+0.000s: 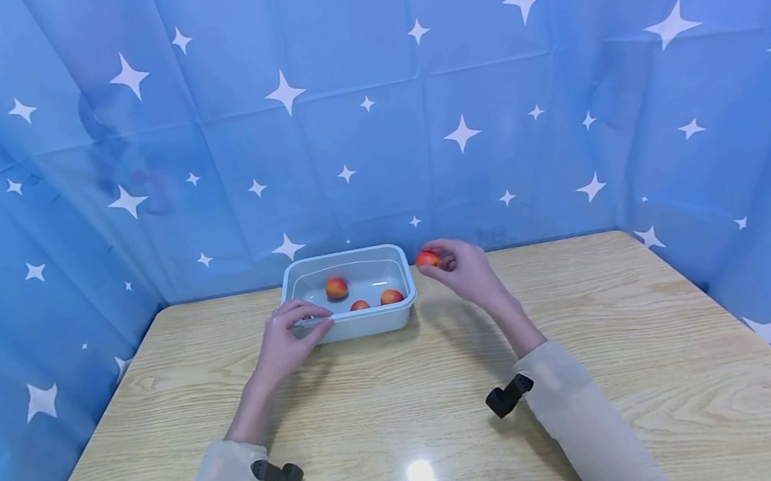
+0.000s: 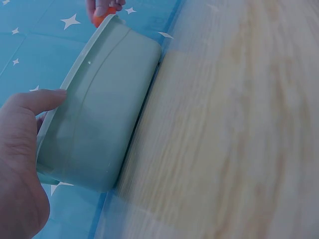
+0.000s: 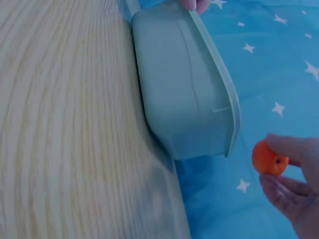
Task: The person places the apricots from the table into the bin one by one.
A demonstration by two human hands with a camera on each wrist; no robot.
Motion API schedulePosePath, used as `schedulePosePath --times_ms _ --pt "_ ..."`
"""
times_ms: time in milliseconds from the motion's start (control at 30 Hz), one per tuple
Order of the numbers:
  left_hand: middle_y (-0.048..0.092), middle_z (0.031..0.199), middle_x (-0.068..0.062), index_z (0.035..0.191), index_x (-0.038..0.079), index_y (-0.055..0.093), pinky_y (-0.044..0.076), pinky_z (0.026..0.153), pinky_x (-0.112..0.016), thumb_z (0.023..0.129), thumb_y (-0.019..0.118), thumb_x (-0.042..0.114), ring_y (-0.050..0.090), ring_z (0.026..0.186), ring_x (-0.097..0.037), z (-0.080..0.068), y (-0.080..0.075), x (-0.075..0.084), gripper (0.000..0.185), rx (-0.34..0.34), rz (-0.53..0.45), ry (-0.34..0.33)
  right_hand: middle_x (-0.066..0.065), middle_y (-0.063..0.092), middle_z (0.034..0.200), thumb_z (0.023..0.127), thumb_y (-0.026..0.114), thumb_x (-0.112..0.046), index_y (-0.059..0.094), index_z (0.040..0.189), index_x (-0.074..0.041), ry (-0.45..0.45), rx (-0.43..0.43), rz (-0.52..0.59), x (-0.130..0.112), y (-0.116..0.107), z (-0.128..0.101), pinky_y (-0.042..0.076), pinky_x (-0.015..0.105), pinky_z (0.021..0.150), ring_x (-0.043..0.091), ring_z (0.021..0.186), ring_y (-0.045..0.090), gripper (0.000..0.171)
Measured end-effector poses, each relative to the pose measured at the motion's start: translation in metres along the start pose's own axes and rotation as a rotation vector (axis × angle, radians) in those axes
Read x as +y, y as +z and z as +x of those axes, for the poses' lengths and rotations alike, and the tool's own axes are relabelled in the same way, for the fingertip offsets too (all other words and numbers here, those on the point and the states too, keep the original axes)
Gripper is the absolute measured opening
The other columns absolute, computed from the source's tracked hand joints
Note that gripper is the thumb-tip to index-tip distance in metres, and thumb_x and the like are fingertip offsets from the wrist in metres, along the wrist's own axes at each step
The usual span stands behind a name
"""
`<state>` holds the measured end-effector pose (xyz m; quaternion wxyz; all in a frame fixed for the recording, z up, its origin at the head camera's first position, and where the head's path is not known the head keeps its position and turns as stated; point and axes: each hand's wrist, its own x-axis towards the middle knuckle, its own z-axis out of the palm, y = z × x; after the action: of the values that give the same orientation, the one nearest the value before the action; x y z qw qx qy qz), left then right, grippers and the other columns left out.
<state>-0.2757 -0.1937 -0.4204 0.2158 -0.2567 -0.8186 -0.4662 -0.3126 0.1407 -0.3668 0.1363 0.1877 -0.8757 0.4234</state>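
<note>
A pale grey-green plastic container [image 1: 367, 324] stands at the back of the table. Several small red-orange round fruits, one of them [image 1: 337, 288] near the middle, lie inside. At its front left rim, my left hand [image 1: 287, 341] holds on with the thumb outside and fingers reaching over; the left wrist view shows the thumb [image 2: 47, 99] on the rim. Just beyond the container's right end, my right hand [image 1: 463, 267] pinches another round red-orange fruit [image 3: 268, 158] between thumb and fingers. That fruit is in the air, apart from the container, a dark spot visible on its skin.
A wood-grain table [image 1: 391, 400] extends toward me, with a bright light reflection near its front. Blue curtains [image 1: 373, 138] with white stars hang behind and at both sides, close to the table's back edge. Each sleeve carries a small black wrist camera [image 1: 509, 396].
</note>
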Motion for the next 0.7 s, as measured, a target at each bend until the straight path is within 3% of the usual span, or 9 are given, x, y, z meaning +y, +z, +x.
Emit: schedulePosePath --times_ms 333,700 --pt "0.072 0.097 0.000 0.097 0.010 0.078 0.042 0.099 -0.047 0.084 0.082 0.006 0.063 0.101 -0.021 -0.002 0.000 -0.001 0.014 -0.008 -0.007 0.002 0.009 0.067 0.101 0.089 0.080 -0.018 0.070 0.123 -0.006 -0.081 -0.003 0.024 -0.020 0.009 -0.002 0.052 0.032 0.070 0.020 0.080 0.061 0.037" --pt "0.072 0.097 0.001 0.097 0.011 0.079 0.042 0.098 -0.047 0.084 0.082 0.006 0.063 0.101 -0.022 -0.001 0.000 0.000 0.014 -0.003 -0.018 0.007 0.011 0.071 0.108 0.090 0.079 -0.016 0.067 0.127 -0.004 -0.119 -0.053 0.012 -0.032 0.022 -0.005 0.057 0.033 0.074 0.021 0.083 0.066 0.041"
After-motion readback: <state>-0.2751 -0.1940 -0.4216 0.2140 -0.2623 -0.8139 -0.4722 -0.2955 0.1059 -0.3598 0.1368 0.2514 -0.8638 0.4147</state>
